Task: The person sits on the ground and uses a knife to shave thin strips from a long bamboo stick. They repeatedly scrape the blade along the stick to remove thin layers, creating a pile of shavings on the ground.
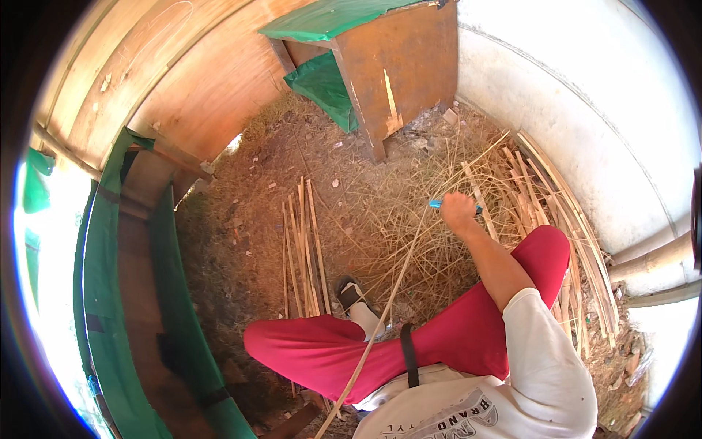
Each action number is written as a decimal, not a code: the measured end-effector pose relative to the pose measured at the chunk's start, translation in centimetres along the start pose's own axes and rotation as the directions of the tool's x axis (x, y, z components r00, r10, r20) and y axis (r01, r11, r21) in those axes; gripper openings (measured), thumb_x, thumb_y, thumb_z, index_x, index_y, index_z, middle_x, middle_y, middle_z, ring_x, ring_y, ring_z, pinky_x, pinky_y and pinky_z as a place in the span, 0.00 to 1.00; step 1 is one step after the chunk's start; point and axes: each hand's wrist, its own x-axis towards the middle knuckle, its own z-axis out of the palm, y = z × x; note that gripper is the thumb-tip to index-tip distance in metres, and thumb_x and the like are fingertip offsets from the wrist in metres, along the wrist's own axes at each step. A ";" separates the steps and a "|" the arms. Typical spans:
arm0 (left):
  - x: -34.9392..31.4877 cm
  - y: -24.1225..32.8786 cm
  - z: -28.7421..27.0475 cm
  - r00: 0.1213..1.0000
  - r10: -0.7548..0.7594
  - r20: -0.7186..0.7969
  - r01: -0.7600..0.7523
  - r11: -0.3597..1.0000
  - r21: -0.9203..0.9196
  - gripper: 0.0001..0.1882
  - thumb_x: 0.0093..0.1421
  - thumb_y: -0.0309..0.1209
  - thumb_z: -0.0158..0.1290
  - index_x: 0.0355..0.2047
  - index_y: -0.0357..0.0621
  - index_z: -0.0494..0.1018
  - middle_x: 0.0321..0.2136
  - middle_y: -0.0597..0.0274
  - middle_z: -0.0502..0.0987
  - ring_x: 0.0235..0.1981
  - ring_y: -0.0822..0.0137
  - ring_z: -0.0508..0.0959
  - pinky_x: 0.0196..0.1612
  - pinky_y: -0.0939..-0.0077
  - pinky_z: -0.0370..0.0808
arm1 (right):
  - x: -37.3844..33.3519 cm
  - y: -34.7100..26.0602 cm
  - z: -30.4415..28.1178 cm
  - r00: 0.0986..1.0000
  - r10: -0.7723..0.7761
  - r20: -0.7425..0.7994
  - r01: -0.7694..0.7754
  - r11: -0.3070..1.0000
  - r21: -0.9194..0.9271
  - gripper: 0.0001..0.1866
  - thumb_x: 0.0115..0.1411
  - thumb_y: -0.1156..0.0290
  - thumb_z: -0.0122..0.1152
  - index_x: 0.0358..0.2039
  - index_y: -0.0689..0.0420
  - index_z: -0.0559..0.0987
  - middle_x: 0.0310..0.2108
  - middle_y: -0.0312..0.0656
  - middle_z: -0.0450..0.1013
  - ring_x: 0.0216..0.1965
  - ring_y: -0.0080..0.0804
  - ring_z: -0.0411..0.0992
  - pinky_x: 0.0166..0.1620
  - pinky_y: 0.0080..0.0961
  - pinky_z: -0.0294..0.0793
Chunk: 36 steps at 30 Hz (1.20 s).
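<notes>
My right hand (pixel 459 212) is closed around a small tool with a bright blue end (pixel 436 204); its exact kind is hidden by my fingers. A long, thin bamboo strip (pixel 401 276) slants from beside the tool, across my lap, down to the lower edge of the view. Its upper end lies close to the blue end, and whether they touch is unclear. My left hand is out of sight. Under and around my right hand lies a tangle of thin shavings (pixel 398 249).
Split bamboo strips lie in a bundle (pixel 301 249) left of my foot, and a larger pile (pixel 567 219) lies along the white wall (pixel 585 95). A wooden cabinet (pixel 409 66) with green sheeting stands ahead. A green-covered frame (pixel 117 307) is at the left.
</notes>
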 end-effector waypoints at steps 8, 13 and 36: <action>-0.6 0.4 -2.5 0.997 0.013 -0.070 -0.009 0.998 0.056 0.19 0.73 0.36 0.45 0.37 0.32 0.78 0.13 0.68 0.68 0.15 0.78 0.67 0.20 0.77 0.64 | 0.4 0.8 0.6 0.994 0.047 0.098 -0.036 0.994 -0.105 0.08 0.60 0.71 0.60 0.32 0.62 0.82 0.32 0.49 0.79 0.35 0.41 0.81 0.37 0.35 0.80; -1.2 1.4 -5.4 0.981 0.094 -0.169 -0.071 0.988 0.138 0.19 0.73 0.36 0.45 0.37 0.32 0.78 0.13 0.69 0.67 0.15 0.79 0.66 0.20 0.78 0.64 | 1.2 3.2 -0.6 0.971 0.145 0.189 -0.143 0.989 -0.025 0.11 0.58 0.67 0.63 0.32 0.63 0.81 0.32 0.49 0.79 0.33 0.39 0.80 0.33 0.33 0.78; 22.2 23.5 -6.0 0.611 0.615 0.499 -0.639 0.755 -0.147 0.16 0.71 0.37 0.48 0.42 0.35 0.79 0.19 0.63 0.79 0.15 0.79 0.70 0.19 0.81 0.66 | -3.7 2.7 -17.0 0.983 0.185 -0.020 0.089 -0.372 0.924 0.12 0.64 0.62 0.63 0.37 0.59 0.79 0.31 0.42 0.80 0.13 0.15 0.56 0.18 0.16 0.58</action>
